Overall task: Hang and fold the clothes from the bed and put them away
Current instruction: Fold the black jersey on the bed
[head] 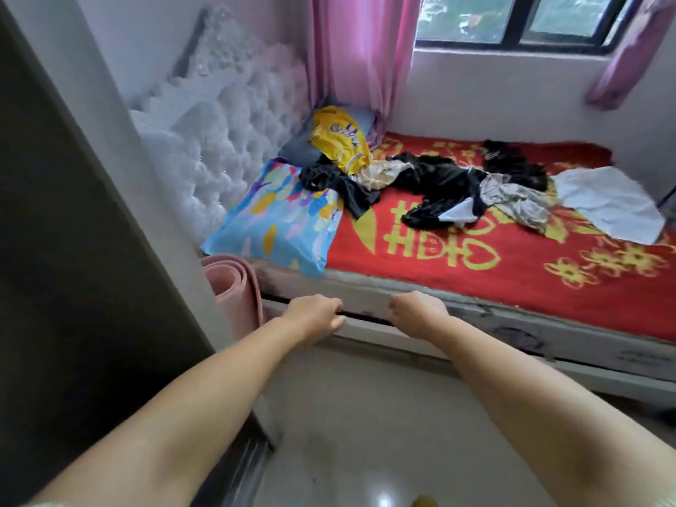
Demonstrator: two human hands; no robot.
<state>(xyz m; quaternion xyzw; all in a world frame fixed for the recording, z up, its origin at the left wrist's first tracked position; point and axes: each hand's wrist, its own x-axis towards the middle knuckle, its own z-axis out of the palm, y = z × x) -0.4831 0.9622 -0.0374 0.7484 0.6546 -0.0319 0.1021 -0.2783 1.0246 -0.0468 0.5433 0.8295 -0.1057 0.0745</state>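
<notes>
Clothes (439,177) lie in a loose heap across the far half of the bed, none in either hand. Bed surface: red fleece blanket w/ yellow flower + character print (475,265), fuzzy pile, covers mattress to the near edge. White bed frame (512,323) along the near edge, scuffed. Head end at left: white tufted padded headboard (219,140), blue pillow w/ multicolour blotches (278,221) at the near-left corner, grey-blue pillow (300,148) behind it at the far-left corner. Pink rolled mat (237,290) stands on end just beside the near-left corner. Pink curtains (362,49) + dark-framed window (523,31) on the far wall. Glossy tile floor (365,415) below.

Heap, left to right: yellow jersey w/ purple lettering (340,140) on the grey-blue pillow; dark crumpled garment (336,181) partly over the blue pillow; cream crumpled piece (380,173); black shiny garment w/ white panel (439,192) mid-bed; grey patterned piece (512,199); black lacy-looking item (512,162) nr the far edge; white flat cloth (611,203) toward the foot end.

Left hand (311,316) + right hand (417,312): both out in front at the near edge frame, fingers curled under, holding nothing visible. Contact w/ frame: can't tell. Clothes well apart from both hands, beyond them.
</notes>
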